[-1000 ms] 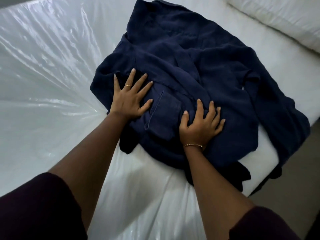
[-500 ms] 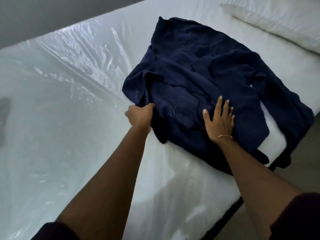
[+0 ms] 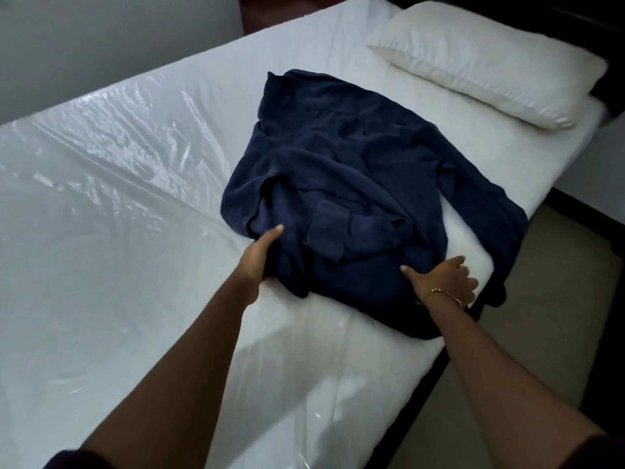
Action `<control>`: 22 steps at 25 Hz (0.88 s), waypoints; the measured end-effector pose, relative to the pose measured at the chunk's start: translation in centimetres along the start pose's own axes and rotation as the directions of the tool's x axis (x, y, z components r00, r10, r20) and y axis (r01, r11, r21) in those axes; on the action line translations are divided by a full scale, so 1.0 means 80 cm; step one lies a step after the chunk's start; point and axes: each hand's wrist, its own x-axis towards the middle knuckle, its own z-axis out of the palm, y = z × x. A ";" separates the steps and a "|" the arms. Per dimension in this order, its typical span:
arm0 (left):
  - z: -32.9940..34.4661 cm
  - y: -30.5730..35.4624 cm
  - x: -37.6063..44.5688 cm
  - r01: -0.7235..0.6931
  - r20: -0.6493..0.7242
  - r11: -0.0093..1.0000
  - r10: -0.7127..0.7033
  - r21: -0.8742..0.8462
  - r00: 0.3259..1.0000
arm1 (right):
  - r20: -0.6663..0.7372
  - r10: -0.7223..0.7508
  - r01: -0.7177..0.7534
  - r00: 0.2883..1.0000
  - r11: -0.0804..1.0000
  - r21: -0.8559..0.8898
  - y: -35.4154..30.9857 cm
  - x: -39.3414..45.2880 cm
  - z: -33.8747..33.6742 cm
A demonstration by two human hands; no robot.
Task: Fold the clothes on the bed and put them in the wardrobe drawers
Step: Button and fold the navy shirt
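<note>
Head view: a navy blue shirt (image 3: 355,184) lies crumpled and partly folded on a bed (image 3: 142,231), toward the bed's right edge. Its chest pocket (image 3: 326,231) faces up near the middle, and one part of the cloth hangs over the mattress edge on the right. The bed is white; clear plastic wrap (image 3: 111,154) covers its left and near parts, wrinkled and shiny. A white pillow (image 3: 487,59) rests at the far right end of the bed, well apart from the shirt.

The left hand (image 3: 258,257) grips the shirt's near left edge, thumb on top of the cloth and fingers tucked under it, closed on the fabric. The right hand (image 3: 443,282) sits at the shirt's near right edge by the side of the mattress, thumb stretched out over the cloth and fingers curled; whether it actually pinches the cloth I cannot tell. A thin gold bracelet (image 3: 446,294) circles the right wrist. Dark sleeves show at the bottom corners. No drawer or other container is in sight.
</note>
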 end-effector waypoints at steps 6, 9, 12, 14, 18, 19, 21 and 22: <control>0.010 0.015 -0.014 -0.087 0.039 0.922 0.110 -0.377 0.993 | 0.125 -0.181 0.019 0.976 0.637 0.771 0.014 -0.014 -0.016; 0.002 0.015 -0.019 0.056 0.069 0.851 -0.023 -0.522 0.997 | 0.263 -0.210 -0.191 0.942 0.309 0.931 0.012 -0.016 -0.035; -0.021 0.018 -0.029 0.111 0.068 0.947 -0.095 -0.303 0.993 | 0.432 -0.136 -0.401 0.892 0.204 0.893 0.014 -0.026 -0.053; -0.035 0.013 -0.035 0.037 0.059 0.988 -0.029 -0.147 0.998 | 0.482 -0.083 -0.465 0.872 0.165 0.870 0.025 -0.040 -0.059; -0.053 0.003 -0.061 0.083 0.124 0.943 -0.045 -0.321 0.991 | 0.504 -0.142 -0.491 0.852 0.116 0.863 0.046 -0.066 -0.058; -0.059 -0.001 -0.062 0.042 0.140 0.915 0.016 -0.402 0.990 | 0.506 -0.178 -0.487 0.844 0.142 0.862 0.047 -0.072 -0.059; -0.067 -0.003 -0.067 -0.079 0.124 0.861 0.162 -0.502 0.979 | 0.510 -0.270 -0.471 0.817 0.197 0.860 0.047 -0.084 -0.060; -0.065 -0.003 -0.072 -0.113 0.131 0.846 0.210 -0.521 0.969 | 0.510 -0.300 -0.466 0.806 0.209 0.859 0.049 -0.088 -0.060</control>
